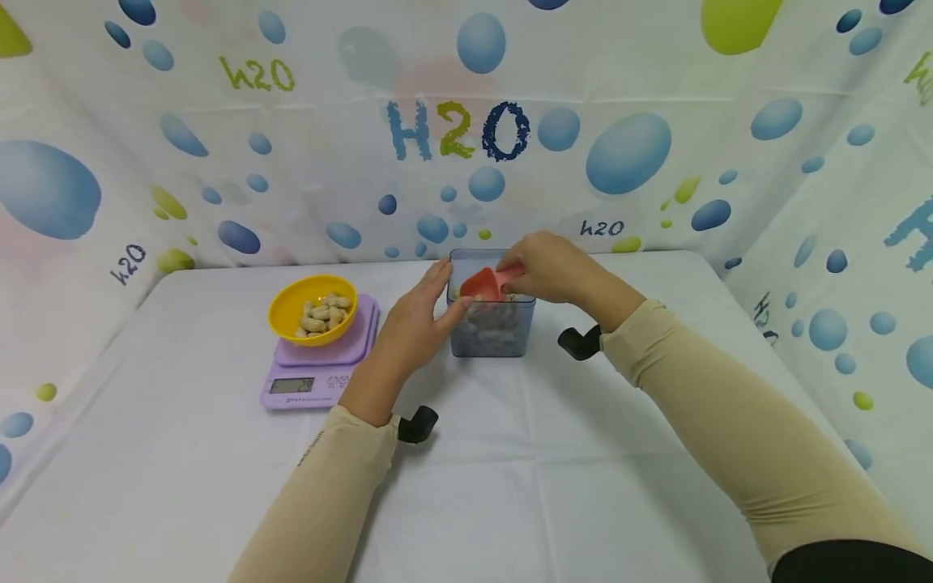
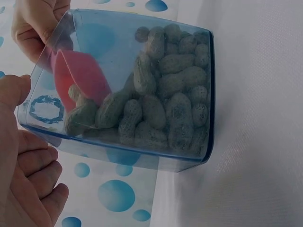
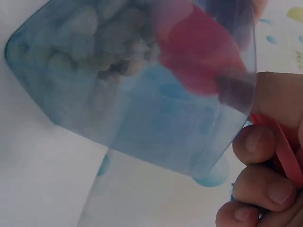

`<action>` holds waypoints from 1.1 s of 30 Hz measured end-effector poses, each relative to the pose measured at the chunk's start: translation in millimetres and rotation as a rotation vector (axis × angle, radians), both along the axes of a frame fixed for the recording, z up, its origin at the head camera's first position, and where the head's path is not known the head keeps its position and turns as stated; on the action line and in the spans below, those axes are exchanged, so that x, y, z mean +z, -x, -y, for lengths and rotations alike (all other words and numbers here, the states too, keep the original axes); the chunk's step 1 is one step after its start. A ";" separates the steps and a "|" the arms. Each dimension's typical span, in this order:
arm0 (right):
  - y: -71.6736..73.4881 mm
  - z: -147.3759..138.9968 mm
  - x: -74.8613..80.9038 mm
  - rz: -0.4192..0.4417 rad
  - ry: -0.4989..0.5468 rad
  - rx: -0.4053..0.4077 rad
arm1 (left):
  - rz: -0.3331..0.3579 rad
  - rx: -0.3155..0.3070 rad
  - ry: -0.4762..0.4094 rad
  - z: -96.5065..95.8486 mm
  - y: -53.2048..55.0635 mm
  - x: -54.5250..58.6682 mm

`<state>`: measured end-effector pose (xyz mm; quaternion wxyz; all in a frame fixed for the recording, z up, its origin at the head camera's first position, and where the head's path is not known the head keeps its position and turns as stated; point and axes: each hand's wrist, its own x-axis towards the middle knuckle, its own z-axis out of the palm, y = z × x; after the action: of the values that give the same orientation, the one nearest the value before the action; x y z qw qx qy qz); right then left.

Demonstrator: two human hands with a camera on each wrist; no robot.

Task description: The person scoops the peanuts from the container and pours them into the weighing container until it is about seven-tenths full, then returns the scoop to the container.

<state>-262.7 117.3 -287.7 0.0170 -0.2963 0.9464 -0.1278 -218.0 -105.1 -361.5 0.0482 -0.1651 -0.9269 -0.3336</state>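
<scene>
Nearest, two beige sleeves point(image 1: 736, 437) reach across the white tablecloth point(image 1: 539, 502), a black wrist camera jutting from each cuff. The purple kitchen scale point(image 1: 328, 356) stands to the left, the digits on its display too small to read surely; on it sits a yellow bowl point(image 1: 291, 304) with some unshelled peanuts point(image 1: 326, 312). Just right of the scale, the left hand point(image 1: 411, 332) lies beside a clear bluish container point(image 1: 521, 312), fingers loosely extended along its left side and thumb at the near rim; how firmly it presses I cannot tell. The container stands upright, holding more peanuts point(image 2: 154, 118). The right hand point(image 1: 550, 267) is over the right rim, fingers curled tightly round the handle of a pink-red scoop point(image 1: 481, 285). The scoop is inside the container's upper part, its long axis running roughly sideways, handle to the right and head to the left, with a peanut or two showing at its mouth. The relation that counts: bowl and scale lie left of the scoop, beyond the left hand, which is nearer to them than the right. Behind everything hangs a bubble-printed backdrop point(image 1: 306, 178).
</scene>
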 end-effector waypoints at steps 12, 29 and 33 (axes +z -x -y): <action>-5.2 -6.5 -8.4 0.143 0.206 -0.071 | 0.002 0.010 -0.005 1.3 -2.3 0.1; -2.7 -36.6 -13.7 0.228 0.394 -0.253 | 0.027 -0.006 -0.025 -0.3 -4.7 3.9; -3.1 -40.2 -12.1 0.225 0.401 -0.263 | 0.027 -0.010 -0.018 -1.0 -5.2 5.2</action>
<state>-259.7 157.5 -299.9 0.0462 -0.1524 0.9246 -0.3462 -212.9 -104.2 -356.3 0.0357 -0.1646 -0.9236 -0.3443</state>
